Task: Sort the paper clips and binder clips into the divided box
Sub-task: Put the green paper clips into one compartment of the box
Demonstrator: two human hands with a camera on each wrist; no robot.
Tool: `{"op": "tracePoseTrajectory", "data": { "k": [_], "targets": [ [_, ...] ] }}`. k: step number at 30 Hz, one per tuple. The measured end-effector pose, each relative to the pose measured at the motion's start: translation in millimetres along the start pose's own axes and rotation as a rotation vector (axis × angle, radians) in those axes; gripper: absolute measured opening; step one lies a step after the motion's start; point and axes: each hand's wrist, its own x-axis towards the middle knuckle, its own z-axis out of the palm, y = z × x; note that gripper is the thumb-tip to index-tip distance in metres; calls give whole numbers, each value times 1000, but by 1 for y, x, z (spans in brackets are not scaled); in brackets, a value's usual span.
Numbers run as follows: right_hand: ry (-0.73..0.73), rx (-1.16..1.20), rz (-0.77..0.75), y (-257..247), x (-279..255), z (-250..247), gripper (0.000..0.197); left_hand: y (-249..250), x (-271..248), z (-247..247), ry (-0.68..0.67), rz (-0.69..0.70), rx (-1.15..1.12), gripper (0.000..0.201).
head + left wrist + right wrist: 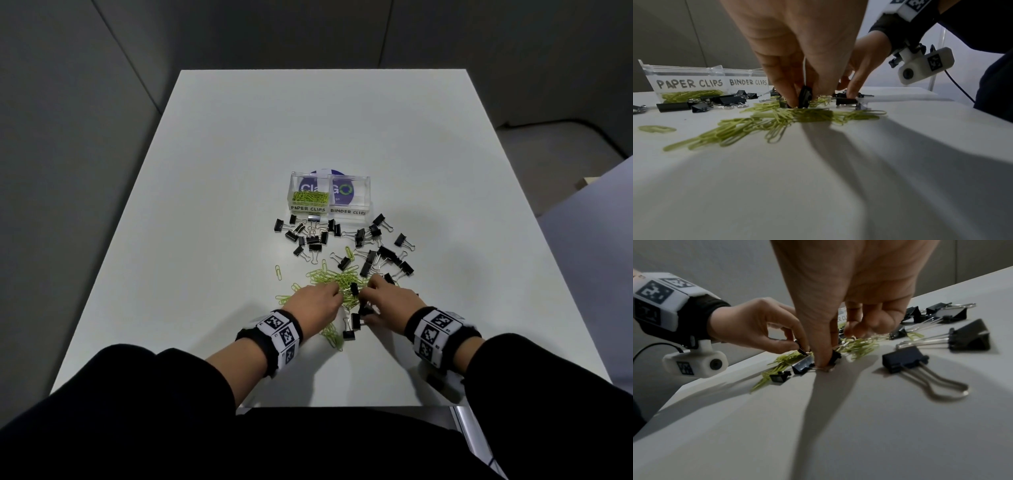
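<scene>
A clear divided box (366,192) stands mid-table; its PAPER CLIPS side (688,83) holds green paper clips, and its BINDER CLIPS side (748,82) looks empty. A pile of green paper clips (332,279) lies in front of me, with black binder clips (308,236) scattered between it and the box. My left hand (342,295) pinches a black binder clip (804,97) at the pile. Close beside it, my right hand (365,303) pinches another black binder clip (835,356) between thumb and forefinger.
More binder clips (380,246) lie right of the pile, two (352,325) near my wrists, and a large one (904,358) right of my right hand. A single paper clip (279,272) lies left of the pile. The white table (222,171) has bare surface all round.
</scene>
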Motion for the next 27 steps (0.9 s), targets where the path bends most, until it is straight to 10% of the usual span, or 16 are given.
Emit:
{"op": "tracePoseTrajectory", "data": {
  "k": [23, 27],
  "targets": [
    [-31, 213, -13, -9, -3, -4, 4, -32, 4, -20, -80, -246, -220, 36],
    [-128, 24, -83, -10, -2, 5, 42, -31, 9, -21, -94, -217, -159, 36]
  ]
}}
